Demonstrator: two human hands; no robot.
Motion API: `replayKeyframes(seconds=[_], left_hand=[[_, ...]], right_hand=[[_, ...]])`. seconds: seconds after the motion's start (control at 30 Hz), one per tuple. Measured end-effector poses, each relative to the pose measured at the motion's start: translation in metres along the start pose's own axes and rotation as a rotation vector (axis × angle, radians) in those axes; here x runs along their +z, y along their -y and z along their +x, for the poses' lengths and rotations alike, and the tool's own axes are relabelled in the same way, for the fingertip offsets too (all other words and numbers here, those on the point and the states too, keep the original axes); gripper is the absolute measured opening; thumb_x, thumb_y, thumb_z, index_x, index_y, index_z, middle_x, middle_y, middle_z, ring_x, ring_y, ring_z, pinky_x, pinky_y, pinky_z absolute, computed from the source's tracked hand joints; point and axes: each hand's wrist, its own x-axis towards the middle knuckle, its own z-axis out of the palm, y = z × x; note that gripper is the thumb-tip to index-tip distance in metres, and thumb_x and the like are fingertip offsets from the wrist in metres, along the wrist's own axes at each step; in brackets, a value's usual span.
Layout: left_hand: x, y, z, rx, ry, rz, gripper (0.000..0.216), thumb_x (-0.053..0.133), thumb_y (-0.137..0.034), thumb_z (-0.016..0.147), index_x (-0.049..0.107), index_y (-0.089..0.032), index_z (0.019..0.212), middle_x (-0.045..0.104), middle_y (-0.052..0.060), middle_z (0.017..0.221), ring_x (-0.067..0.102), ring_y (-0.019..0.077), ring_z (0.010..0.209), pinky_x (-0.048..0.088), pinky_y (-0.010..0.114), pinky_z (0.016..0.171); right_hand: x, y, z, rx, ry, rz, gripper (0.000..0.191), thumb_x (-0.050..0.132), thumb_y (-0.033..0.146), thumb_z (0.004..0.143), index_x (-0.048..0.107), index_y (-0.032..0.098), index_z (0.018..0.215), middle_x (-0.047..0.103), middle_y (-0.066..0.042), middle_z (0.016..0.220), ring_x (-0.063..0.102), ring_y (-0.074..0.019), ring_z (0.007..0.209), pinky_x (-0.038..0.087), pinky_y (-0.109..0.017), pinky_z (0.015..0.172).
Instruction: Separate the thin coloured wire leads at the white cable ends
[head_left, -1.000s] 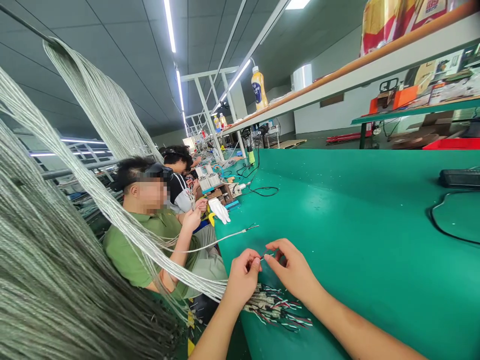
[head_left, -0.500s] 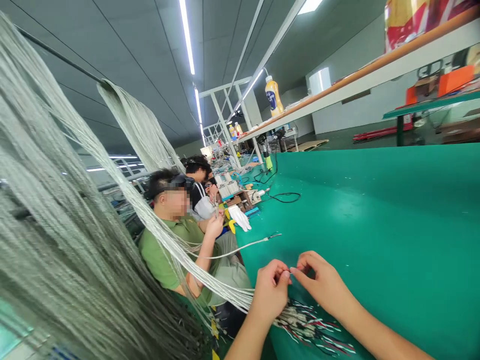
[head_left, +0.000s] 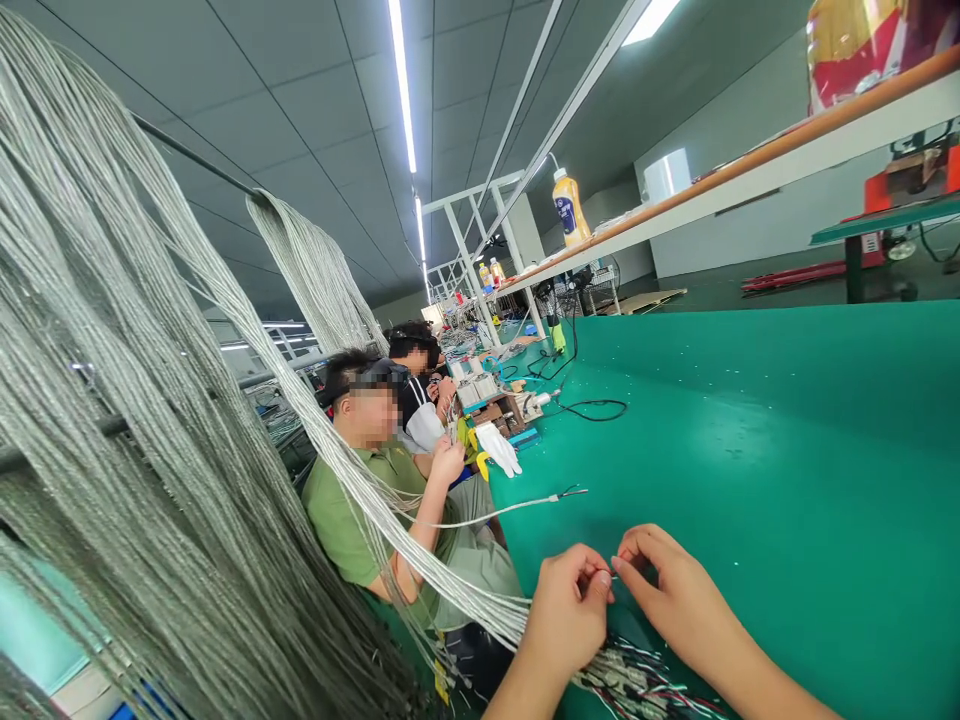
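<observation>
My left hand [head_left: 566, 610] is closed in a pinch, thumb against curled fingers, above the green tabletop. Almost touching it, my right hand [head_left: 671, 585] pinches with thumb and forefinger. Whatever lies between the fingertips is too small to make out. Under and behind both wrists lie the stripped ends [head_left: 637, 675] of a cable bundle, with red, white and black wires fanned out. The pale braided cables [head_left: 465, 580] run from upper left down to my left wrist. A single cable with bared wires [head_left: 555, 497] lies farther off on the table.
A co-worker in a green shirt [head_left: 390, 465] sits at left, hands raised, with another person beyond. Cables hang [head_left: 150, 400] thickly at left. A white glove [head_left: 499, 448], a bench device [head_left: 506, 405] and a black cord [head_left: 600, 408] lie ahead. A shelf [head_left: 750, 165] with bottles crosses above.
The view has shifted, so the scene sits farther right and slightly lower. Both hands keep their pinch close together. The co-worker's hands have barely moved.
</observation>
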Motion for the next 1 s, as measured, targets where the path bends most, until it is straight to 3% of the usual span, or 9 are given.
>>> replayKeyframes(seconds=[0.27,0.37,0.6,0.7,0.83,1.0], left_hand=[[-0.001,0.003,0.006,0.0,-0.009,0.032,0.021,0.049,-0.029,0.092,0.059,-0.019,0.077,0.057,-0.003,0.064,0.046,0.0107,0.059,0.031,0.023,0.055],[-0.003,0.005,0.008,0.021,-0.007,0.082,0.025,0.046,-0.03,0.093,0.057,-0.019,0.074,0.053,-0.004,0.063,0.044,0.0109,0.06,0.029,0.024,0.058],[-0.003,0.007,0.01,0.034,0.105,0.129,0.032,0.039,-0.037,0.097,0.054,-0.02,0.073,0.045,-0.005,0.06,0.04,0.0121,0.059,0.024,0.026,0.057],[-0.002,0.008,0.011,0.005,0.114,0.116,0.032,0.039,-0.037,0.097,0.054,-0.02,0.074,0.046,-0.005,0.06,0.04,0.0125,0.059,0.024,0.027,0.058],[-0.004,0.009,0.013,-0.021,0.129,0.031,0.032,0.041,-0.038,0.095,0.054,-0.02,0.072,0.046,-0.004,0.061,0.04,0.013,0.062,0.024,0.027,0.06],[-0.006,0.015,0.015,-0.062,0.124,-0.116,0.033,0.041,-0.043,0.093,0.055,-0.019,0.075,0.041,-0.005,0.059,0.036,0.0126,0.058,0.026,0.026,0.057]], right_hand=[[-0.007,0.014,-0.001,-0.088,-0.034,0.078,0.019,0.049,0.03,0.091,0.051,0.023,0.074,0.055,-0.005,0.097,0.056,-0.0207,0.09,0.043,-0.033,0.079],[-0.011,0.022,-0.002,-0.044,-0.064,0.096,0.018,0.053,0.029,0.088,0.055,0.022,0.072,0.056,-0.006,0.105,0.057,-0.02,0.091,0.042,-0.03,0.068],[-0.014,0.037,-0.012,-0.002,-0.142,-0.135,0.017,0.05,0.032,0.091,0.058,0.024,0.079,0.06,0.0,0.109,0.056,-0.0136,0.072,0.037,-0.029,0.061],[-0.012,0.031,-0.007,0.021,-0.187,0.042,0.018,0.056,0.033,0.086,0.061,0.022,0.072,0.062,-0.003,0.105,0.057,-0.0169,0.079,0.039,-0.03,0.065],[-0.014,0.014,0.005,0.234,-0.289,0.504,0.022,0.075,0.038,0.065,0.064,0.02,0.062,0.063,-0.005,0.101,0.053,-0.017,0.076,0.039,-0.031,0.069],[-0.03,0.003,0.008,0.458,-0.369,0.715,0.034,0.073,0.051,0.066,0.06,0.02,0.075,0.055,0.001,0.07,0.046,-0.0128,0.062,0.038,-0.028,0.06]])
